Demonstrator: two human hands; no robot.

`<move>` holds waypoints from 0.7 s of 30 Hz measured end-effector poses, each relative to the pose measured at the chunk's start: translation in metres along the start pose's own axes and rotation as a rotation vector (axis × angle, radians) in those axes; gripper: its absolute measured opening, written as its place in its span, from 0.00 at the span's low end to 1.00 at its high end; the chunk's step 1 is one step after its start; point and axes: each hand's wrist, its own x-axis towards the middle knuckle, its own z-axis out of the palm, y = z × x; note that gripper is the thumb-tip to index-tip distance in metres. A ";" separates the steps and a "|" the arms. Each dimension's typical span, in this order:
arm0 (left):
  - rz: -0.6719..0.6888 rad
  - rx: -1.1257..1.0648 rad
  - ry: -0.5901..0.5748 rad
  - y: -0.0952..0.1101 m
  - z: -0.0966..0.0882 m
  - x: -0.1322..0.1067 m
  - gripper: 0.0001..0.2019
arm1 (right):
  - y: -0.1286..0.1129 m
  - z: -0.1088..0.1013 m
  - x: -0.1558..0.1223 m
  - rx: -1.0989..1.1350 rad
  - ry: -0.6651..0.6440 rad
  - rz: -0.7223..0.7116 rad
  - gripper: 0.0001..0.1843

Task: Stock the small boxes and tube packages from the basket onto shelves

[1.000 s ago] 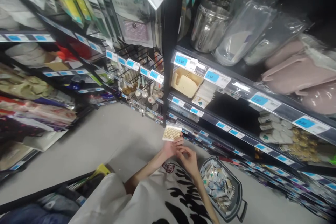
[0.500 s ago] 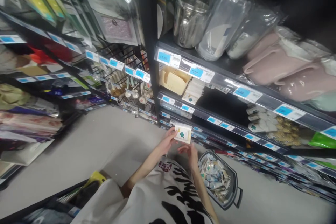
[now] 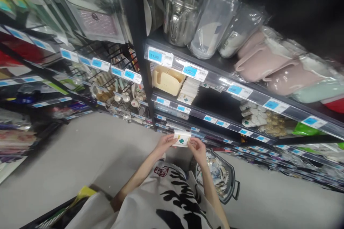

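Pinching a white packet (image 3: 182, 139) — left hand (image 3: 166, 141) and right hand (image 3: 198, 148), opposite edges — grey floor (image 3: 107, 143) below, shelves (image 3: 217, 81) alongside

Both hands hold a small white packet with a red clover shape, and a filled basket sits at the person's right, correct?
The clover shape is green, not red, as the head view shows. The rest stands: left hand and right hand hold the small white packet, and the filled basket sits at the person's right.
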 end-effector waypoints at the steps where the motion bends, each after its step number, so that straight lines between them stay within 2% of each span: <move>1: -0.007 0.020 -0.020 -0.001 -0.002 -0.002 0.30 | -0.003 -0.001 0.002 -0.020 -0.044 -0.007 0.25; 3: -0.012 0.059 -0.059 -0.002 -0.008 -0.006 0.28 | -0.009 -0.002 0.006 -0.081 -0.141 -0.024 0.24; 6: -0.007 0.084 -0.074 -0.007 -0.016 -0.010 0.26 | -0.018 -0.003 0.011 -0.245 -0.259 -0.101 0.17; 9: -0.015 0.116 -0.042 -0.013 -0.025 -0.011 0.28 | -0.035 -0.009 0.021 -0.355 -0.280 -0.217 0.17; 11: -0.036 0.144 -0.029 -0.018 -0.030 -0.010 0.29 | -0.052 -0.020 0.034 -0.380 -0.221 -0.280 0.17; 14: -0.096 0.163 -0.028 -0.027 -0.037 -0.007 0.28 | -0.081 -0.047 0.068 -0.435 -0.041 -0.361 0.19; 18: -0.157 0.161 -0.036 -0.037 -0.040 -0.005 0.29 | -0.111 -0.084 0.139 -0.444 0.153 -0.402 0.23; 21: -0.152 0.172 -0.054 -0.041 -0.041 -0.007 0.29 | -0.123 -0.100 0.196 -0.515 0.219 -0.404 0.24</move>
